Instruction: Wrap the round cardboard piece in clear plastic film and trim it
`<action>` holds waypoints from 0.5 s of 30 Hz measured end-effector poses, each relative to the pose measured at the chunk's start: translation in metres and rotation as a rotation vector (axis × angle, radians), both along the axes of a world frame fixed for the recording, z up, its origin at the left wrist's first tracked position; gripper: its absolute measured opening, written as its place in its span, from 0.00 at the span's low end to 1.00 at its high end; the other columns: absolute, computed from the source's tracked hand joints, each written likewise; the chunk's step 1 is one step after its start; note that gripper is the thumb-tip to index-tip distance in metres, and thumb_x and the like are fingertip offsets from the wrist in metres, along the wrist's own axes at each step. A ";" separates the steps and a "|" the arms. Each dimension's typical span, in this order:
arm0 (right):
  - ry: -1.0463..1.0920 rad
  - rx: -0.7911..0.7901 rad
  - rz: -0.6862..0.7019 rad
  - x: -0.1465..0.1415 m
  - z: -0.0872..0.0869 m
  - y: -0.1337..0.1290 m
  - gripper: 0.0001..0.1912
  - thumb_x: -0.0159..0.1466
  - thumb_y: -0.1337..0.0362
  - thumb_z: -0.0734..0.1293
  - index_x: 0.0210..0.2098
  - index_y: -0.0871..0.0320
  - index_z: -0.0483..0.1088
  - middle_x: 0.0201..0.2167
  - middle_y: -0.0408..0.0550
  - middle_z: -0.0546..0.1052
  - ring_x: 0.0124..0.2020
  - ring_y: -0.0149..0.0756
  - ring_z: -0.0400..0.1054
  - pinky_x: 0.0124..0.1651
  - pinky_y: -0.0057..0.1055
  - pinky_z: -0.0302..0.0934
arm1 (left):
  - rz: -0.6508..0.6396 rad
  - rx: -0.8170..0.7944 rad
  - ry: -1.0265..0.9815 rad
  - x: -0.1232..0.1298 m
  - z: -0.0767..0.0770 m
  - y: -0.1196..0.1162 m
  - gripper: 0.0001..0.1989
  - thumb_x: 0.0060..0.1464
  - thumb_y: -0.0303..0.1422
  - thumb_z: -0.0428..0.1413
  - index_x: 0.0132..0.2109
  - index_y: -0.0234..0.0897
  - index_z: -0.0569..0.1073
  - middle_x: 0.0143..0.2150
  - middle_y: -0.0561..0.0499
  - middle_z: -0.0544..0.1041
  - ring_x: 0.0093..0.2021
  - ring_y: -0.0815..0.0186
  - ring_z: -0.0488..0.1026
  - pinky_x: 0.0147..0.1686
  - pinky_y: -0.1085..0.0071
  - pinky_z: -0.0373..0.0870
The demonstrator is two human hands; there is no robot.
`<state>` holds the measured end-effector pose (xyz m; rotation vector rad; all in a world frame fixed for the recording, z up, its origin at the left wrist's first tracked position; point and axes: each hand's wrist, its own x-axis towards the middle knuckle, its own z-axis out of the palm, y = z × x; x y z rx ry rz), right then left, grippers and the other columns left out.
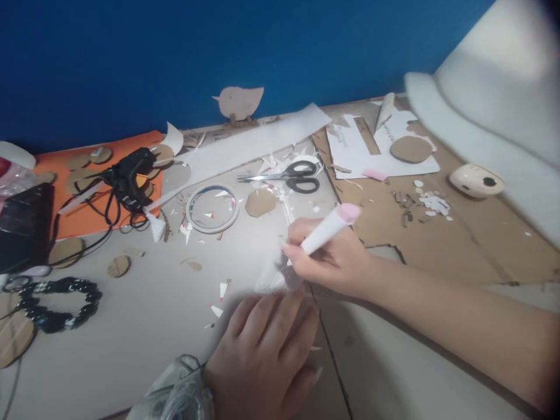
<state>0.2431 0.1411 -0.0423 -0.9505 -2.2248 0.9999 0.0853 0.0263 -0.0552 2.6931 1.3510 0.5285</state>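
Right hand [336, 259] closed round a marker [326, 230], its long axis slanting from the fingers up to the person's right. Pale, see-through piece [277, 280] lies below it, just beyond the left hand [266, 344], palm down; grip hidden, cannot tell. Marker white, pink at its raised end; piece blurred, outline unclear.

So it's a pale grey tiled surface [166, 356] covered in bits: black-handled scissors [289, 177], a round roll of white tape [212, 209], a bright orange sheet [94, 216] on the left, a beaded black bracelet [61, 303], plus a big brown cardboard piece [459, 245] over on the right.
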 end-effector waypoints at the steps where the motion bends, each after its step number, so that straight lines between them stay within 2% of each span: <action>1: -0.003 0.001 -0.003 0.000 0.000 0.000 0.14 0.62 0.62 0.59 0.21 0.57 0.53 0.18 0.37 0.57 0.20 0.24 0.52 0.25 0.25 0.46 | 0.003 0.002 -0.007 0.000 0.000 0.000 0.21 0.55 0.42 0.50 0.54 0.40 0.68 0.56 0.51 0.70 0.51 0.59 0.62 0.49 0.59 0.54; 7: -0.057 0.007 0.004 0.000 0.001 0.001 0.15 0.61 0.64 0.59 0.21 0.57 0.51 0.18 0.36 0.55 0.19 0.24 0.48 0.24 0.26 0.44 | -0.011 0.019 0.006 0.000 0.001 0.001 0.21 0.57 0.42 0.47 0.53 0.38 0.69 0.54 0.50 0.71 0.50 0.60 0.63 0.49 0.61 0.54; 15: -0.067 -0.012 0.030 -0.001 0.001 0.000 0.16 0.62 0.63 0.58 0.20 0.57 0.50 0.17 0.36 0.54 0.19 0.24 0.48 0.24 0.27 0.43 | 0.015 -0.017 0.021 0.000 0.003 -0.001 0.21 0.56 0.43 0.49 0.53 0.40 0.69 0.55 0.51 0.70 0.50 0.60 0.63 0.51 0.62 0.53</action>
